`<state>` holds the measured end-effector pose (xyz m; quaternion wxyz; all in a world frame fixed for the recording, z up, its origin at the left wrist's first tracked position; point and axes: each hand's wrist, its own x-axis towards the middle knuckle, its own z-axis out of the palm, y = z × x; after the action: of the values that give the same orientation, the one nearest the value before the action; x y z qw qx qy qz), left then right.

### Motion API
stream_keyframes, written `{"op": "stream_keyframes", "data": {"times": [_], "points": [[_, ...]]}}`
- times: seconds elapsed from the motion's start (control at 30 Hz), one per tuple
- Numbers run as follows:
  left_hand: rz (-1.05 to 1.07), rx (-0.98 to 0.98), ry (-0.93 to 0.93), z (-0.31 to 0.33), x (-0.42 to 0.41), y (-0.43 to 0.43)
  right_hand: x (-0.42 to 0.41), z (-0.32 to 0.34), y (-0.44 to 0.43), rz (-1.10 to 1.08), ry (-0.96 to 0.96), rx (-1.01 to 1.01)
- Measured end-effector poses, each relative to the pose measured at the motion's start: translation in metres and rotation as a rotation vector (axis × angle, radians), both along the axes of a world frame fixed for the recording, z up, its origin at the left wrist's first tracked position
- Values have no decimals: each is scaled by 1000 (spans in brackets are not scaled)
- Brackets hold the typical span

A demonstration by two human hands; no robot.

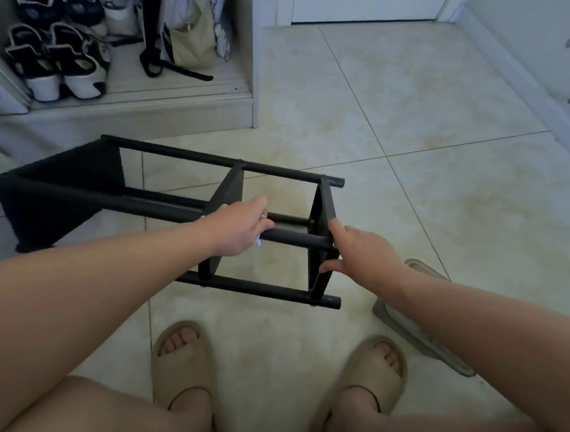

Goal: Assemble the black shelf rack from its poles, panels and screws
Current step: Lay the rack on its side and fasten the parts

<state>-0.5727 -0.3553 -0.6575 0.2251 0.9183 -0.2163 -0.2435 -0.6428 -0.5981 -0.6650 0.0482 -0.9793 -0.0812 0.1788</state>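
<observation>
Tiled floor (414,123), shoes (54,61) in cabinet (197,102)

floor (414,123): tiled | on it: shelf rack (165,209), 1 loose slipper (419,328)

Head camera looks steeply down, close over the floor (413,130)

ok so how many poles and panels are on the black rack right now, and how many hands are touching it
poles: 4
panels: 3
hands on it: 2, left hand and right hand
total: 9
</observation>
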Motion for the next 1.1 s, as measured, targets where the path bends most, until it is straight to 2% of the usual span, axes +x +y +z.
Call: {"op": "stream_keyframes", "data": {"times": [0.27,0.47,0.57,0.67,0.77,0.9,1.1], "points": [[-10,61,206,-61,-11,1,-9,-57,1,32,113,-24],[-118,233,344,-93,-10,-5,-27,-81,4,92,219,-4],[-176,306,370,-98,-13,-7,-35,-87,8,115,267,19],[-145,308,377,-98,-12,-6,-35,-87,9,106,304,24],[-34,216,377,-98,-10,-9,-23,-84,4,93,289,-14],[200,22,342,-99,-5,-23,-9,-87,-4,192,111,-178],[444,-284,608,-132,2,-46,10,-104,-13,336,91,-241]]}}
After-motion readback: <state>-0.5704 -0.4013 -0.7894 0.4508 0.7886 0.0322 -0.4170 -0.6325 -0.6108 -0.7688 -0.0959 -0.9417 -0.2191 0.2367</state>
